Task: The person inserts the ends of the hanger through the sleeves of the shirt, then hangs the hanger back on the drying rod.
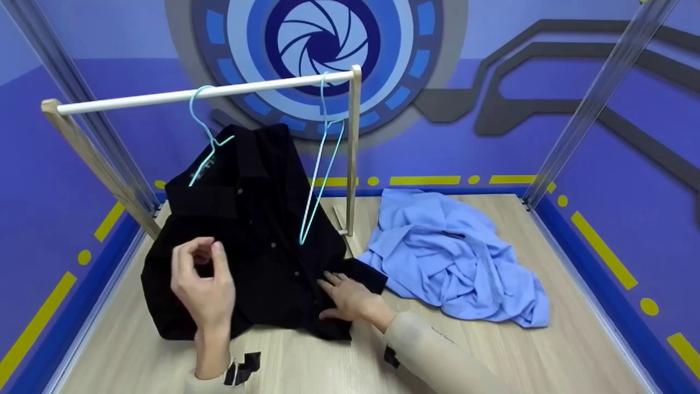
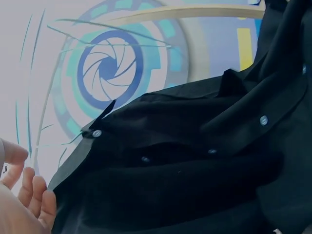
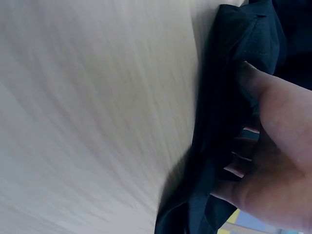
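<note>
A black button-up shirt (image 1: 260,219) hangs by a turquoise hanger (image 1: 205,158) from the white rod, its lower part spread over the wooden surface. My left hand (image 1: 205,279) is in front of the shirt's left side, fingers loosely bent, thumb apart from them, nothing between. In the left wrist view, that hand (image 2: 27,197) is beside the shirt's edge. Low on the shirt's right side, my right hand (image 1: 353,298) rests with fingers extended on the cloth. The right wrist view shows its thumb and fingers (image 3: 239,165) against the black fabric (image 3: 214,126), fingertips partly hidden.
A rack with a white rod (image 1: 136,102) and wooden posts (image 1: 354,158) stands at the back left. A second turquoise hanger (image 1: 324,164) hangs bare near the right post. Crumpled light-blue cloth (image 1: 454,262) lies to the right on the wooden surface (image 1: 547,361).
</note>
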Tool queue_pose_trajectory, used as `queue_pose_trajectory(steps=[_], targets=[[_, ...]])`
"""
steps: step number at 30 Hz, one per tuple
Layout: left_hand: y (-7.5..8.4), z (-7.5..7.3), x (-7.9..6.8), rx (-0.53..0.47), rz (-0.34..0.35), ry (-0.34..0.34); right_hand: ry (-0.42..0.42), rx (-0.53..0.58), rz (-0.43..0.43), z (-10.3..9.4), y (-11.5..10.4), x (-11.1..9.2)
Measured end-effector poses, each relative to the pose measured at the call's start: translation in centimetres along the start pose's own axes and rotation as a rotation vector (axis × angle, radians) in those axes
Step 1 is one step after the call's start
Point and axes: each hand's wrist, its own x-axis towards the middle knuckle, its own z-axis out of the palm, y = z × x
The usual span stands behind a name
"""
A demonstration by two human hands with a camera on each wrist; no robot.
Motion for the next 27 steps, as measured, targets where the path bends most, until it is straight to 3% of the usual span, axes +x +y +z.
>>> queue_pose_trajectory(steps=[4,10,13,16,20,27], targets=[[-1.1,0.2,-1.0,0.025,-0.037,-0.135,0.010,0.003,-0.012,0.1,0.0,0.2],[-4.9,0.8,-3.2,0.096,-0.095,-0.476,0.040,0.043,-0.029,0.1,0.3,0.1],[-5.1,1.3,-4.1,0.138,-0.127,-0.643,0.064,0.090,-0.037,0.2,0.5,0.1],[-5.3,1.7,-4.8,0.170,-0.139,-0.764,0.076,0.132,-0.041,0.1,0.6,0.1],[-5.5,2.1,-5.6,0.198,-0.140,-0.840,0.075,0.160,-0.041,0.0,0.6,0.0],[-6.0,2.8,-6.3,0.203,-0.120,-0.899,0.064,0.224,-0.035,-0.2,1.1,-0.4]])
